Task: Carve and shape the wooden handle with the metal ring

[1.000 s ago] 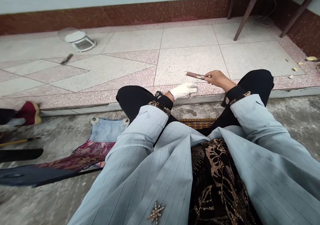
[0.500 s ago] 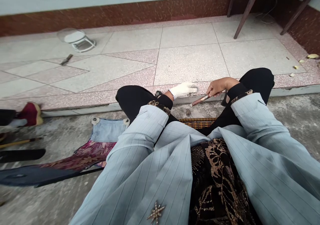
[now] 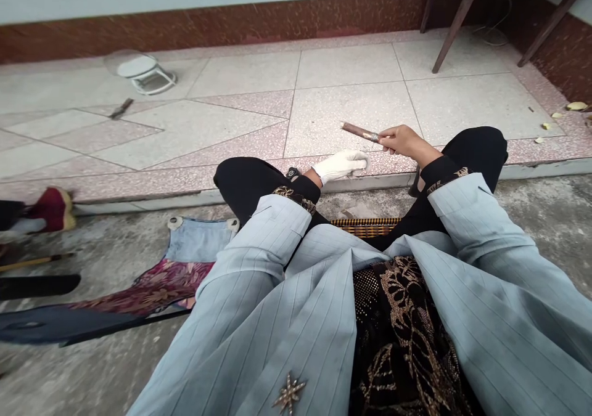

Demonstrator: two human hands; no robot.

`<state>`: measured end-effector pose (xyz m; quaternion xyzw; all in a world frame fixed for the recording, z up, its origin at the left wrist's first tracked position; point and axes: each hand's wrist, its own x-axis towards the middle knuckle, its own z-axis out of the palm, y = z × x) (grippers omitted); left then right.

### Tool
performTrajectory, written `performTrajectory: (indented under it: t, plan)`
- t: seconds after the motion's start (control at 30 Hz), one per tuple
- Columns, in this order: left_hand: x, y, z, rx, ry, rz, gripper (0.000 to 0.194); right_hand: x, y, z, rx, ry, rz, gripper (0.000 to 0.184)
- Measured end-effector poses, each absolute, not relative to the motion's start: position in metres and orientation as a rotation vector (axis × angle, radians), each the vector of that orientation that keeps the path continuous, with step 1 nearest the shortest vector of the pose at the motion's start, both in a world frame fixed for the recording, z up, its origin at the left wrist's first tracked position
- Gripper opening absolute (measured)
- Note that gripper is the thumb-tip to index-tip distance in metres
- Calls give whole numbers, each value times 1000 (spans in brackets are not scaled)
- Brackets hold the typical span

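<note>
My right hand (image 3: pixel 403 143) grips a wire-bound wooden stick (image 3: pixel 357 131) by 1 end near the front edge of the tiled step (image 3: pixel 346 108), apparently freeing the other end. Gloved left hand (image 3: pixel 337 166) curled; I cannot tell its contents.

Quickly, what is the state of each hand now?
Left hand: white-gloved; whether it holds anything cannot be told.
Right hand: closed, holding a brown stick.

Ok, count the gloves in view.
1: a white glove on the left hand. The right hand is bare and holds a stick. No other shows, though one could be hidden behind the legs.
</note>
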<state>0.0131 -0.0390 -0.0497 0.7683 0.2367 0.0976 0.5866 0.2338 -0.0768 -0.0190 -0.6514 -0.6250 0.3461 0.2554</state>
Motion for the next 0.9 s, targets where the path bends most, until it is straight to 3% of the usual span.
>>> performTrajectory:
  t: [0.17, 0.23, 0.43, 0.53, 0.77, 0.9]
  plan:
    - [13, -43, -52, 1823, 590, 169, 23, 236, -74, -27, -2020, -2149, 569, 29]
    - [12, -43, -52, 1815, 615, 172, 19, 236, -74, -29, -2052, -2298, 563, 27]
    - [6, -35, -43, 1782, 743, 276, 10, 241, -82, -20, -1594, -2461, 1367, 29]
    - [2, -33, -38, 1728, 760, 334, 14, 245, -91, -4, -1342, -2211, 1523, 35]
    - [8, -45, -42, 1649, 631, 144, 28, 238, -100, 8, -1375, -1746, 1210, 23]
    - [10, -46, -45, 1675, 629, 138, 24, 237, -87, -5, -1619, -1699, 1096, 25]
